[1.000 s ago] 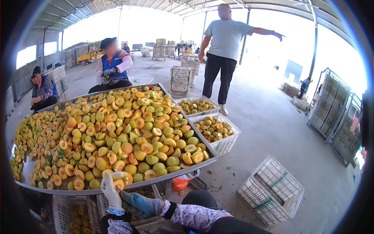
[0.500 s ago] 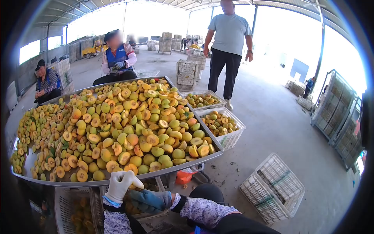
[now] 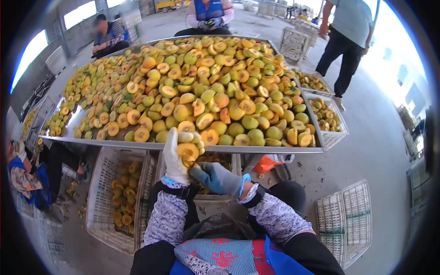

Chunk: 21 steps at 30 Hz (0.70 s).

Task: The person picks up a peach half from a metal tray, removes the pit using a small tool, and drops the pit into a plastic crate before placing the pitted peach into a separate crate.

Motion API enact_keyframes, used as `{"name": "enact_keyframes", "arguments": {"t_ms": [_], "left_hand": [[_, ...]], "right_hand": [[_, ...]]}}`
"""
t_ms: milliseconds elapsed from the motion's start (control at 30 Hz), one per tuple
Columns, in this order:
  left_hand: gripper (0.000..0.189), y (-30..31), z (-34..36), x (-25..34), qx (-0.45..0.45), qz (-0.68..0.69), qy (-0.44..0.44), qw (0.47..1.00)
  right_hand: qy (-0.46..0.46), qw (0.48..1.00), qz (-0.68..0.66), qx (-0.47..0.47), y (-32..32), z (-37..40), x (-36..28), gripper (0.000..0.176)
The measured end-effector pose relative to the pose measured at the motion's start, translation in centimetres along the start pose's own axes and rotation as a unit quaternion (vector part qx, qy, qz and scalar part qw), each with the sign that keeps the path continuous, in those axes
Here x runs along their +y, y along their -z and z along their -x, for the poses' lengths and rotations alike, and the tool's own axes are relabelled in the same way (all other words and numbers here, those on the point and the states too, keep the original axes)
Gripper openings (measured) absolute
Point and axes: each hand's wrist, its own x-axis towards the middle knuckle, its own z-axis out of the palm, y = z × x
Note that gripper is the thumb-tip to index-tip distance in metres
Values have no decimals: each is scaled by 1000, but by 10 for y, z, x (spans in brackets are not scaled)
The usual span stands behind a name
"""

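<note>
My left hand (image 3: 176, 158), in a white glove, holds an apricot half (image 3: 188, 151) upright at the near edge of the metal table, cut face toward me. Just below and to the right, my right hand (image 3: 214, 178), in a blue-grey glove, has its fingers closed together by the fruit's lower edge. What sits between those fingertips is too small to make out. Beyond the hands, a wide heap of apricots (image 3: 201, 98), many cut in half, covers the tray-like tabletop (image 3: 123, 143).
Below the table's edge stand a white crate (image 3: 98, 201) with apricots and another crate (image 3: 215, 198) behind my right hand. Filled crates (image 3: 332, 137) stand at the table's right end. Stacked crates (image 3: 346, 220) rest on the floor. Other people sit around the table; one person (image 3: 348, 36) stands.
The view has turned downward and left. An apricot half now shows in my left hand, which was bent over the right glove with no fruit visible. The standing person has shifted right in view.
</note>
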Motion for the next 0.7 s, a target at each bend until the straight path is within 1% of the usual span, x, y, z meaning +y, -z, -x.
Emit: {"name": "enact_keyframes", "arguments": {"t_ms": [67,133,167,200,233,267,300,333,367,400,433,467,500,533,567,600,633,667,700], "left_hand": [[44,5,0,-1,27,13,10,999],[43,14,-6,-3,25,75,39,996],[36,15,-8,-3,8,99,48,994],[30,15,-10,-3,-11,126,59,990],[29,9,-8,-1,20,150,69,986],[28,19,-17,-5,-45,186,60,980],[28,22,-20,0,-1,145,46,988],[29,25,-22,5,44,103,32,993],[30,28,-23,11,54,104,14,993],[31,30,-24,19,64,105,-5,992],[36,29,-17,32,89,62,-38,993],[44,38,-18,43,95,44,-90,990],[42,44,-10,60,133,5,-127,983],[41,62,-6,75,148,-72,-188,968],[40,76,-2,94,198,-155,-207,946],[38,119,-12,111,216,-266,-227,912],[34,140,-15,124,301,-481,-240,788],[34,164,-15,127,339,-748,-371,433],[33,159,-18,129,324,-710,-377,498]], "right_hand": [[42,999,-25,19,-10,1,5,41],[-57,995,-83,-11,-10,5,-15,42],[-80,994,-68,-38,-6,4,-15,42],[-100,992,-69,-43,-3,5,-23,42],[-52,998,-39,-15,-6,7,-7,41],[-1,1000,-8,15,-7,7,8,40],[-9,995,98,27,-3,10,8,39],[-17,978,204,39,4,14,8,38],[-24,950,309,50,10,17,8,36],[-34,943,326,57,15,19,12,35],[-44,937,341,64,17,22,20,35],[-56,930,357,70,17,24,25,34],[-83,925,366,66,18,24,10,38],[-85,923,367,78,18,23,10,38],[-85,921,368,91,18,21,10,38],[-86,920,369,105,18,19,10,38],[-82,922,363,105,17,17,10,38],[-78,924,359,105,15,16,10,38],[-72,926,356,105,15,13,9,38]]}}
